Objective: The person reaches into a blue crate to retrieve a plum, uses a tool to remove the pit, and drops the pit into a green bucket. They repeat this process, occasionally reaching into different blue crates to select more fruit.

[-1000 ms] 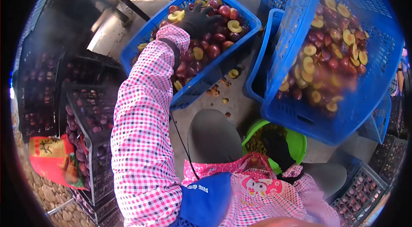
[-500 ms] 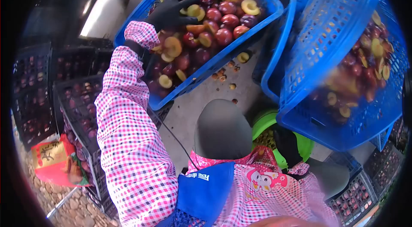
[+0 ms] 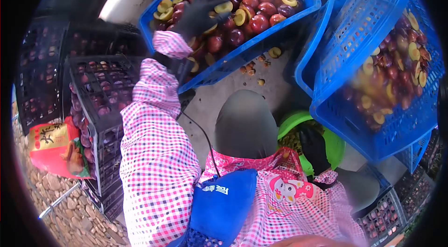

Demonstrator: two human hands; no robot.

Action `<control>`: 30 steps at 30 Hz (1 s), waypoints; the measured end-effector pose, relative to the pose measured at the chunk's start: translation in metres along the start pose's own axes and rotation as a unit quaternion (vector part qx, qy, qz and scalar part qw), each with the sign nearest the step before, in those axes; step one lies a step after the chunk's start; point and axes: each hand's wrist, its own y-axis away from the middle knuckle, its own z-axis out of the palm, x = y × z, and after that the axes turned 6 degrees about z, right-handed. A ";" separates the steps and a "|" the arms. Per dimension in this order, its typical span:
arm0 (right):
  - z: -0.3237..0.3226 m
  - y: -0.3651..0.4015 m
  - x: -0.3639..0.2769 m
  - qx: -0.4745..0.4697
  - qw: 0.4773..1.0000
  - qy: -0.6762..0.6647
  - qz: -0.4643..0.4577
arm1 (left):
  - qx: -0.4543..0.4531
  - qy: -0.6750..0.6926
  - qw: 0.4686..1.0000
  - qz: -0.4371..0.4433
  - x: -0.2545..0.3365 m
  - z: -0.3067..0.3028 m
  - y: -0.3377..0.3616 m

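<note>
- Watching remotely, I see left hand point(image 3: 198, 16), eleven o'clock, loosely open over plums point(image 3: 259, 23), hold unclear.
- Right hand point(image 3: 313, 148), four: opening, hold unclear.
- Hasty sweep could spill plums.

On my head feed: left arm point(image 3: 156, 153) extended, running from 7 o'clock up toward 11, elbow slightly bent. Left wrist point(image 3: 164, 60) dark-banded. Left hand point(image 3: 198, 16) at 11-12 o'clock, black-gloved, back up, fingers toward 2; a bit blurred, can't call the grip. Right arm point(image 3: 347, 209) short in view, tucked low at 5. Right wrist point(image 3: 326, 179) near 4. Right hand point(image 3: 313, 146) at 4, dark-gloved, pointing toward 11; finger detail lost in the dark.
</note>
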 end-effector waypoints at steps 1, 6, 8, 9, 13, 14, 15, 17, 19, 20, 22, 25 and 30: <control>-0.002 0.001 -0.002 -0.002 1.000 0.000 -0.004 | 0.017 -0.053 0.998 0.006 0.015 0.008 0.008; -0.004 0.000 -0.006 0.018 1.000 0.007 -0.006 | 0.006 0.034 0.998 -0.056 -0.001 0.011 0.075; -0.005 0.000 -0.006 0.019 1.000 0.000 -0.008 | -0.038 -0.197 0.979 -0.033 0.015 -0.003 0.115; -0.004 0.002 -0.005 0.017 1.000 -0.004 -0.004 | -0.040 -0.200 0.978 -0.030 0.025 -0.008 0.129; -0.003 0.003 0.000 0.032 0.999 -0.041 -0.012 | 0.038 -0.136 0.990 0.008 0.031 -0.022 0.131; -0.004 0.006 0.000 0.028 0.999 -0.044 -0.012 | 0.079 -0.046 0.996 0.024 0.026 -0.025 0.125; -0.005 0.008 0.000 0.025 0.999 -0.046 -0.013 | 0.080 -0.046 0.995 0.024 0.024 -0.031 0.111; -0.007 0.010 -0.001 0.029 0.999 -0.043 -0.005 | 0.195 -0.108 0.970 -0.093 0.011 -0.043 0.066; -0.009 0.011 0.000 0.047 0.998 -0.042 0.004 | 0.131 -0.146 0.972 -0.131 -0.039 -0.011 0.046; -0.008 0.014 0.002 0.053 0.998 -0.023 0.001 | 0.060 -0.184 0.965 -0.177 -0.063 0.005 0.039; -0.009 0.014 0.006 0.065 0.998 -0.003 0.002 | 0.021 -0.176 0.980 -0.088 -0.033 0.005 -0.003; -0.007 0.017 0.008 0.057 0.998 0.023 0.010 | 0.087 -0.144 0.985 -0.039 0.004 0.020 -0.053; -0.008 0.023 0.008 0.108 0.992 -0.045 0.048 | 0.033 -0.245 0.966 0.082 0.023 0.060 -0.078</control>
